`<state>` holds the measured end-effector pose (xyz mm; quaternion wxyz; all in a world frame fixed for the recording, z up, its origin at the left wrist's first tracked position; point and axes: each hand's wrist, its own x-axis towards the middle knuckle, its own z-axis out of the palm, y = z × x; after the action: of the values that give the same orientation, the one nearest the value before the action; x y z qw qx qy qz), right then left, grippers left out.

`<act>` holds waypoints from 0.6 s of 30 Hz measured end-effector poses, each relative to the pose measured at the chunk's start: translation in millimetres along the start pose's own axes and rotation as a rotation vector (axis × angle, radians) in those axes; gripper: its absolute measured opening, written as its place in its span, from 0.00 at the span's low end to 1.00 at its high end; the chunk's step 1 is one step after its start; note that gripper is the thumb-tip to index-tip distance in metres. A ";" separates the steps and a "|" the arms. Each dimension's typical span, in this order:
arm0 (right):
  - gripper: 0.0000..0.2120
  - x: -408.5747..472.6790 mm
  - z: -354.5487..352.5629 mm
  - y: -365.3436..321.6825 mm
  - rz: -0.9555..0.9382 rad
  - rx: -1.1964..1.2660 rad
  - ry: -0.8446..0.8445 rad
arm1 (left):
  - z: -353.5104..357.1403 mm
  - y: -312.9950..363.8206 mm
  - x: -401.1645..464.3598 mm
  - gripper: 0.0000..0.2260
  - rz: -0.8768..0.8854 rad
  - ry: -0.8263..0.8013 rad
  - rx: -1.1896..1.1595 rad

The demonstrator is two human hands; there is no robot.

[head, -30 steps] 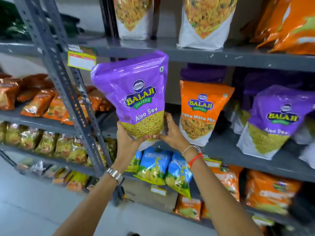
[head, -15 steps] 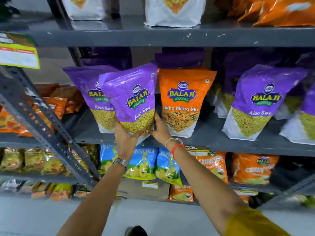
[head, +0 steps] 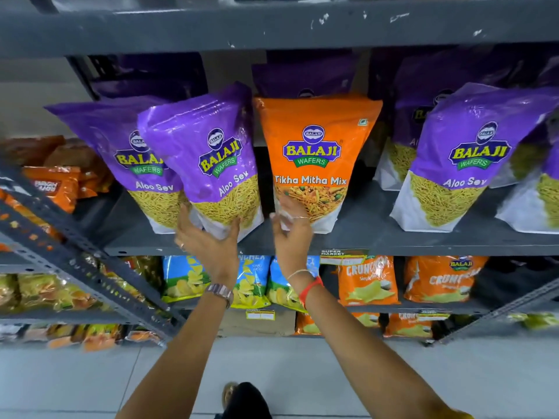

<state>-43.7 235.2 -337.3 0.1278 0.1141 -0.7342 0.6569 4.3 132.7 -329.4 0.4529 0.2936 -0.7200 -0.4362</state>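
Note:
A purple Balaji Aloo Sev pack (head: 211, 152) stands tilted on the grey middle shelf (head: 363, 237), leaning against another Aloo Sev pack (head: 121, 140) on its left. My left hand (head: 208, 246) holds its white base from below, with fingers on the left side and thumb on the right. My right hand (head: 292, 237) is off the purple pack. Its loosely curled fingers touch the lower left corner of the orange Tikha Mitha Mix pack (head: 317, 152), which stands upright just to the right.
More Aloo Sev packs (head: 462, 152) stand at the right and behind. The upper shelf's edge (head: 272, 28) hangs close above. Blue (head: 187, 276) and orange chip bags (head: 366, 282) fill the lower shelf. A slanted grey rack post (head: 75, 255) crosses at the left.
The purple pack went from mid-air onto the middle shelf next to the orange pack. My right hand let go of it and shifted to the orange pack's corner.

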 end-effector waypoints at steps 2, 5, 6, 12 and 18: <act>0.15 -1.3 -21.9 3.1 -0.040 -0.006 0.231 | 4.6 6.5 -17.2 0.32 0.086 0.093 0.065; 0.29 12.3 -50.6 10.2 0.015 -0.018 0.344 | 18.9 13.0 -31.1 0.19 0.265 -0.165 -0.022; 0.34 18.6 -58.0 14.2 0.054 -0.057 0.324 | 25.9 15.1 -30.0 0.19 0.264 -0.293 -0.063; 0.48 48.7 -76.2 31.4 0.220 -0.111 0.030 | 62.2 21.6 -31.5 0.40 -0.123 -0.700 -0.239; 0.34 49.5 -83.8 33.3 0.290 0.055 -0.093 | 78.8 36.9 -12.8 0.30 -0.274 -0.808 -0.379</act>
<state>-98.3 322.2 -343.0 -0.0058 0.0406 -0.7298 0.6824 -63.0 188.2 -317.9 0.1201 0.1048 -0.7007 -0.6954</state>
